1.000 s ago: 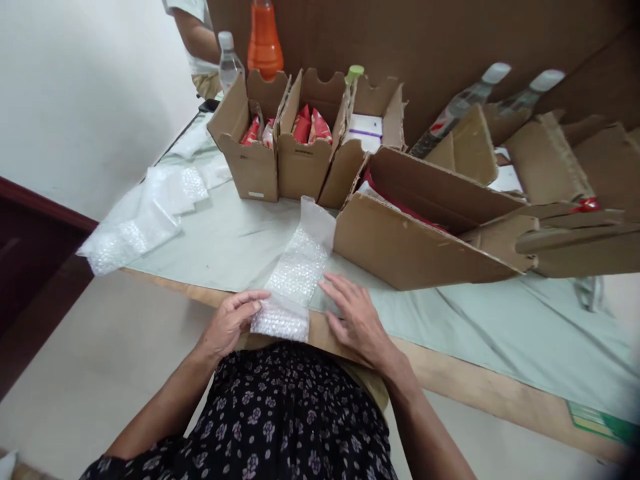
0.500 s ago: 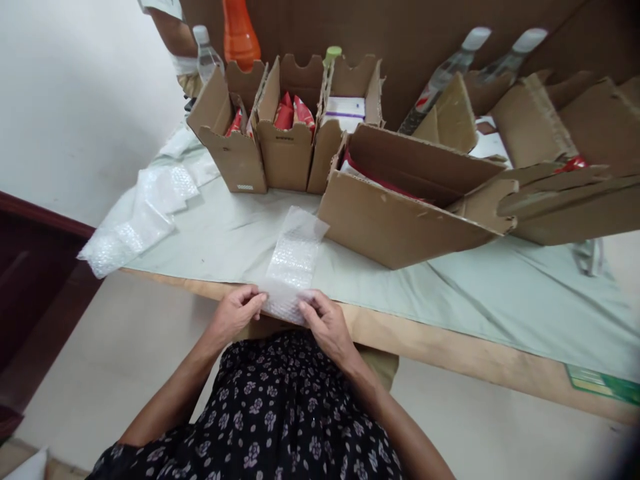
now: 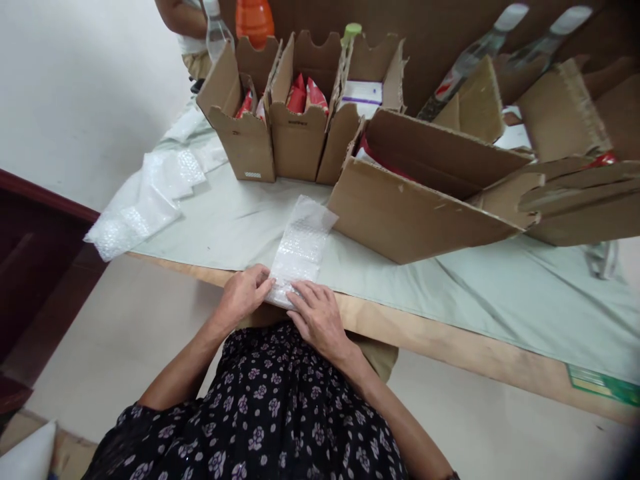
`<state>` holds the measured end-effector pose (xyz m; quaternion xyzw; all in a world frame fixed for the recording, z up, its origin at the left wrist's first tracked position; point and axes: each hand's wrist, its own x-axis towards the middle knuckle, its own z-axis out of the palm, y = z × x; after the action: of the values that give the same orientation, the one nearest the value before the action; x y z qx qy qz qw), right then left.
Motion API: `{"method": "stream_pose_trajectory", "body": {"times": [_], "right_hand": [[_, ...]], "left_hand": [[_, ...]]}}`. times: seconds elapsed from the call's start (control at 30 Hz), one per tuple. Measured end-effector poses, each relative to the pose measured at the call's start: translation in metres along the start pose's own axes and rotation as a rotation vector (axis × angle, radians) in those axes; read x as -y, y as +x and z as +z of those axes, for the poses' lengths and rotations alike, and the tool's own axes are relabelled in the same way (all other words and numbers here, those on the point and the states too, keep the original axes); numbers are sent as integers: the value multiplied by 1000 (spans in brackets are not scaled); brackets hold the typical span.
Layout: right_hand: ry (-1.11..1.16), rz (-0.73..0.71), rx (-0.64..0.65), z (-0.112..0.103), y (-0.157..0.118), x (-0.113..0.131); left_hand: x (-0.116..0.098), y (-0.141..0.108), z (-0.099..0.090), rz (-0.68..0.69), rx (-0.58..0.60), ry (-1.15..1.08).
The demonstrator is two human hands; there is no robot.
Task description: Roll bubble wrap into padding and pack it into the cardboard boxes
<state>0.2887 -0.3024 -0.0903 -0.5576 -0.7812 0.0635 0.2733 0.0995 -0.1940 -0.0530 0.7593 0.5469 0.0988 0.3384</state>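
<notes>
A strip of clear bubble wrap (image 3: 301,248) lies on the green cloth at the table's front edge, its near end folded over. At the left side of that fold, my left hand (image 3: 245,293) is closed, with curled fingers and thumb gripping the wrap's edge. My right hand (image 3: 320,319) lies across the right side of the fold. Its fingers are stretched out and apart on top of the wrap, palm down. The wrap's far end reaches up beside a long cardboard box (image 3: 430,220).
More bubble wrap (image 3: 145,200) is heaped at the table's left end. Open cardboard boxes (image 3: 297,150) with red packets stand at the back. Behind them are clear bottles (image 3: 470,63) and an orange bottle (image 3: 255,23). A person's arm (image 3: 183,17) shows at upper left.
The wrap's near end is now folded flatter. My right hand has gone from pinching its edge to lying over it with fingers extended. The view has shifted slightly.
</notes>
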Motion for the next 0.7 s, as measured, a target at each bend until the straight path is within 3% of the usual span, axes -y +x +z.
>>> {"method": "stream_pose_trajectory", "body": {"times": [0.07,0.13,0.23,0.3,0.4,0.53,0.63,0.7], "right_hand": [[27,6,-30,3,0,-4],[83,19,-71,3,-1,-6],[218,83,-99,1,1,-7],[323,150,-85,-2,4,-7],[391,244,-91,-8,8,-6],[193,229,-217,-17,9,-3],[56,120,-141,-17,10,-3],[22,75,-57,-13,13,-6]], "left_hand": [[3,-9,-3,90,-116,52],[6,-19,-7,284,-185,55],[9,-31,-8,586,-170,53],[12,-33,-4,647,-139,39],[15,-26,6,554,-151,-41],[12,-6,16,333,-136,-62],[7,6,18,240,-159,3],[5,8,18,261,-222,32]]}}
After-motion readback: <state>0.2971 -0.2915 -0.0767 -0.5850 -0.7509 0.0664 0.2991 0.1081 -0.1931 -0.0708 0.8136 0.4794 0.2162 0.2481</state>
